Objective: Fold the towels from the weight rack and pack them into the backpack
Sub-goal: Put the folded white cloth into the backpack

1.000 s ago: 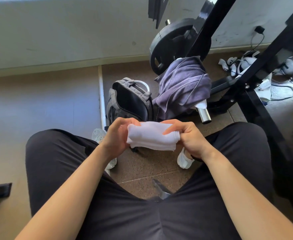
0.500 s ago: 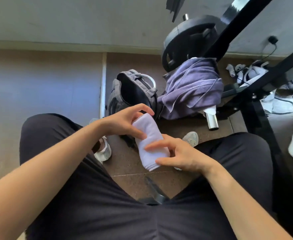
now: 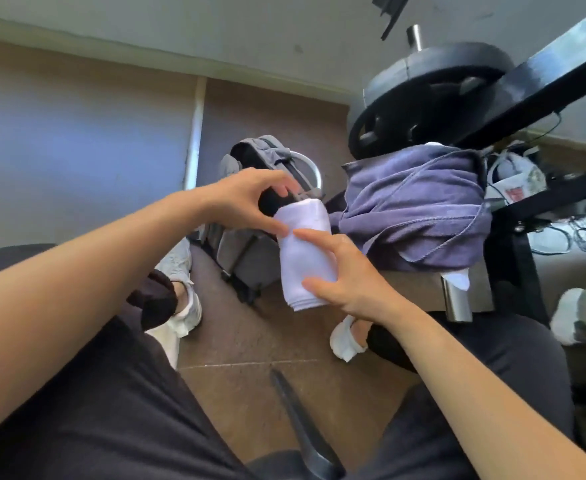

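The left hand pinches the top and the right hand grasps the lower end of a soft white towel, folded into a thick oblong and held in front of the open grey fabric backpack. A purple towel with stitched hems drapes over the rack.

- towel is plain white
- other towel is a dusty purple, lighter stitching on the edges
- backpack is grey, black inside
- plate and rack are black
- pants black, sneakers white
- floor speckled brown

Bright daylight, glare on rack bar top rt, slight motion blur, fisheye warp at edges.
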`<state>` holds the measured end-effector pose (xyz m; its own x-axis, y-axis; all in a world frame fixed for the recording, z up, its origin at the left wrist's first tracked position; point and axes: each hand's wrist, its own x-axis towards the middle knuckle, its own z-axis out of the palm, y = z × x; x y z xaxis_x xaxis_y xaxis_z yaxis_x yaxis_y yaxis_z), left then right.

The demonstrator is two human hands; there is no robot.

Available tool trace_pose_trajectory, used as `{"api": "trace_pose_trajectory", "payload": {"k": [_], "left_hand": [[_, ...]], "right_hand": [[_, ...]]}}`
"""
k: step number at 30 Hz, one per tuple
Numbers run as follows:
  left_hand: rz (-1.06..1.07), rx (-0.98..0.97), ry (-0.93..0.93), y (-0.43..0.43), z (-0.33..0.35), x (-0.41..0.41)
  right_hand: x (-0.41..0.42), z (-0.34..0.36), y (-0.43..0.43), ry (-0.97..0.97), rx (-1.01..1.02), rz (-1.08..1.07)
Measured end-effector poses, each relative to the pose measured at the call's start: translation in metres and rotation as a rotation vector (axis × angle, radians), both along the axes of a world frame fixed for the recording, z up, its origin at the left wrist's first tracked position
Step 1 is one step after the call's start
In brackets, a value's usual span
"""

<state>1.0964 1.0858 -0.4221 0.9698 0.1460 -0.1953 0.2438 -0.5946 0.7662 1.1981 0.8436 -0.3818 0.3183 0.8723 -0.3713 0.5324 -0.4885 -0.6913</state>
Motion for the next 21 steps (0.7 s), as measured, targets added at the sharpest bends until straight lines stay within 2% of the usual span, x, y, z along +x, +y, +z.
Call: {"api": "trace_pose_trajectory", "payload": {"k": [2, 4, 6, 10, 15, 18, 21], "left_hand": [[-0.036, 0.316, 0.130, 0.014, -0.016, 0.000], [-0.088, 0.466, 0.283, 0.020, -0.029, -0.002], [-0.086, 0.490, 0.312, 0.024, -0.037, -0.006], [-0.009, 0.493, 0.258, 0.031, -0.052, -0.015], [0.042, 0.606, 0.383, 0.041, -0.050, -0.021], [0.097, 0.562, 0.587, 0.046, -0.046, -0.028], [0.084, 0.514, 0.689, 0.043, -0.043, -0.034]], "right_hand": [[0.009, -0.014, 0.012, -0.072, 0.047, -0.103], [0.017, -0.024, 0.031, -0.098, 0.113, -0.170], [0.023, -0.034, 0.059, -0.095, 0.172, -0.183], [0.030, -0.073, 0.127, -0.118, 0.202, -0.100], [0.042, -0.135, 0.183, -0.211, 0.000, 0.151], [0.064, -0.165, 0.196, -0.308, -0.127, 0.287], [0.087, -0.188, 0.191, -0.351, -0.248, 0.336]]}}
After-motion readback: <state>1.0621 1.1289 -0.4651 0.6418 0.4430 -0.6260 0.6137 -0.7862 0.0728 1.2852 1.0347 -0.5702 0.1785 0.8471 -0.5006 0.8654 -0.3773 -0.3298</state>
